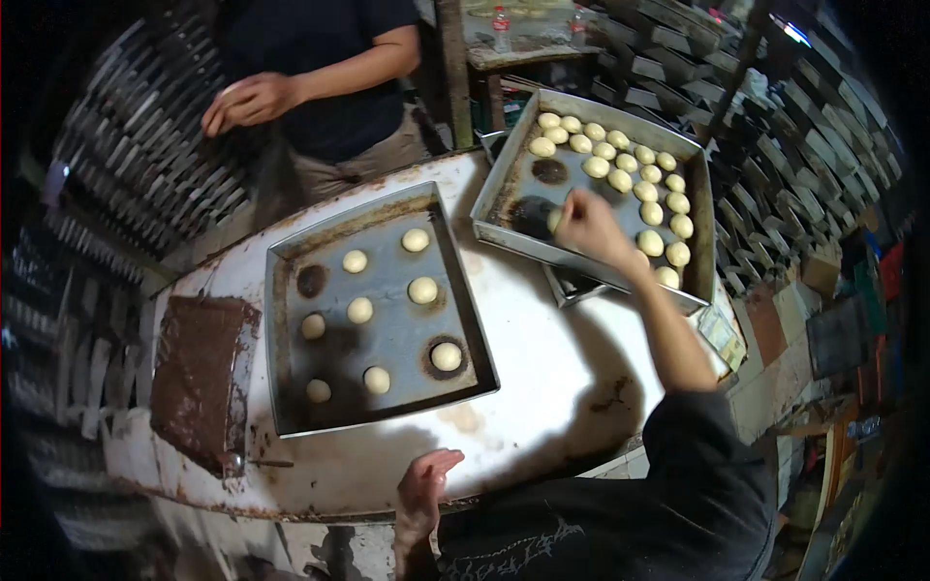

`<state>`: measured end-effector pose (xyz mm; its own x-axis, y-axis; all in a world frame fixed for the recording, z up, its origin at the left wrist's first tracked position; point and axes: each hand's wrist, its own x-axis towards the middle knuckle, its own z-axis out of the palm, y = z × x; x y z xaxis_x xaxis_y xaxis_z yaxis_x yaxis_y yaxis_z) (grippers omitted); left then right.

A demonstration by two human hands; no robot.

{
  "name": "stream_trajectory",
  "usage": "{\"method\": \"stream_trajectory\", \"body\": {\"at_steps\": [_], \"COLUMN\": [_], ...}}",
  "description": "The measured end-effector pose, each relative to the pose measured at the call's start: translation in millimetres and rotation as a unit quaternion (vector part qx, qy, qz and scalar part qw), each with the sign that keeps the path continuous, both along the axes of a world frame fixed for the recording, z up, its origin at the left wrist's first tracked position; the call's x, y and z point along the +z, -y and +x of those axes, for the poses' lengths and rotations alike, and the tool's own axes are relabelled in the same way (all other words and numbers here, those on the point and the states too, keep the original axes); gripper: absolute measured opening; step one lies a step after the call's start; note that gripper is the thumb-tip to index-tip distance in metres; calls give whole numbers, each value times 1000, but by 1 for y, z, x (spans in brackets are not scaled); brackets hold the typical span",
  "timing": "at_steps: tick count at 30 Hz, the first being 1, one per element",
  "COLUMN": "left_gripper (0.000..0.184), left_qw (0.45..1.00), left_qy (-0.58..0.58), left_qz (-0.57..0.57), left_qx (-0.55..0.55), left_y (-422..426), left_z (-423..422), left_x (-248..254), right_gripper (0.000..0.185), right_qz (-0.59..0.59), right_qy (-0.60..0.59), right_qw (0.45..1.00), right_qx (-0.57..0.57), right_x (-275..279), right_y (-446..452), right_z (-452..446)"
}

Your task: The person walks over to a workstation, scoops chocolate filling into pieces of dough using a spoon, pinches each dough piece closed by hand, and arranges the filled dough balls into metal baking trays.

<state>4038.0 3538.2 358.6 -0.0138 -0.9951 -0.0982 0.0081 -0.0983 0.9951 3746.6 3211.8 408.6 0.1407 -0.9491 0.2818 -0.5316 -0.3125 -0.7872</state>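
My right hand [589,229] reaches over the right metal tray [504,230], fingers curled around a pale dough ball [554,221] that shows at its left side. Many dough balls [618,181] sit close together along the back and right of that tray. My left hand [429,482] is by the table's front edge, fingers extended, with nothing visible in it. Ahead of it lies the left metal tray [387,412], where several dough balls [359,310] stand well apart in loose rows. Dark round stains mark both tray bottoms.
A dark brown sheet [199,378] covers the left end of the white table [542,387], with a thin-handled tool [269,464] near its lower corner. Across the table stands another person [339,87], hands together. A bottle [501,31] is on the table behind.
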Motion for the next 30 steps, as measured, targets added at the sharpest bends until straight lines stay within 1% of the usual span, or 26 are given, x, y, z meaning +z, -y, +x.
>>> {"method": "stream_trajectory", "body": {"at_steps": [1,2,3,4,5,6,7,8,9,11,13,14,15,16,17,18,19,20,21,23,25,26,27,28,29,30], "left_gripper": [39,42,42,42,42,43,43,33,33,29,24,23,22,23,31,32,32,32,32,44,50,51,52,39,38,38], "left_qw": [983,934,933,914,891,864,958,925,922,935,915,876,822,691,705,771,802,712,702,722,808,782,773,789,828,864], "left_qy": [-178,-351,-353,-389,-425,-459,-229,-322,-320,-195,-70,-174,-271,-506,-465,-310,-148,-413,-415,-390,-188,-278,-279,-261,-216,-168], "left_qz": [5,9,5,49,90,131,77,37,29,6,-6,-32,-69,-149,-133,-119,-96,-106,-109,-44,-13,-8,25,62,77,90], "left_qx": [35,67,76,105,134,163,153,197,215,297,397,448,495,494,519,544,571,559,568,570,558,558,569,553,511,467], "left_y": [1,-3,-11,-18,-28,-39,-57,-83,-102,-151,-201,-216,-230,-234,-260,-279,-299,-310,-315,-314,-295,-281,-265,-249,-231,-215], "left_z": [-3,-3,2,10,20,34,48,62,78,112,134,143,151,165,176,185,194,202,207,222,237,247,258,271,283,292], "left_x": [4,6,4,-1,-6,-8,5,-18,-41,-91,-127,-107,-87,-35,-26,-24,-23,-25,-30,-49,-51,-46,-45,-55,-66,-75], "right_gripper": [12,14,16,11,13,20,22,24,24,19,10,10,12,12,16,24,32,37,35,32,19,13,13,16,19,21], "right_qz": [-139,-107,-135,-226,-173,-184,-114,-43,-48,-187,-193,-137,-26,-92,28,-45,-134,-147,-131,-122,-131,-71,1,-14,-138,-119], "right_qy": [-9,21,38,-151,-20,-143,-118,-95,-93,155,216,194,276,217,232,180,128,52,15,18,63,49,47,-3,-30,14], "right_qw": [989,987,974,930,902,837,811,774,762,787,847,855,866,898,909,940,945,952,963,966,967,966,964,947,915,886], "right_qx": [56,121,178,248,395,495,562,625,640,567,446,462,417,371,345,285,269,265,236,228,209,244,262,321,379,448], "right_x": [10,9,16,-10,0,-9,-10,-10,-12,-17,-44,-80,-82,-80,-86,-92,-100,-105,-110,-124,-127,-125,-111,-97,-92,-66], "right_y": [-48,-102,-157,-190,-233,-268,-297,-318,-333,-371,-393,-397,-412,-414,-414,-403,-388,-376,-374,-371,-369,-373,-387,-398,-403,-406], "right_z": [37,72,111,145,167,191,206,221,244,301,371,399,427,455,481,504,522,541,560,579,587,579,571,563,560,565]}}
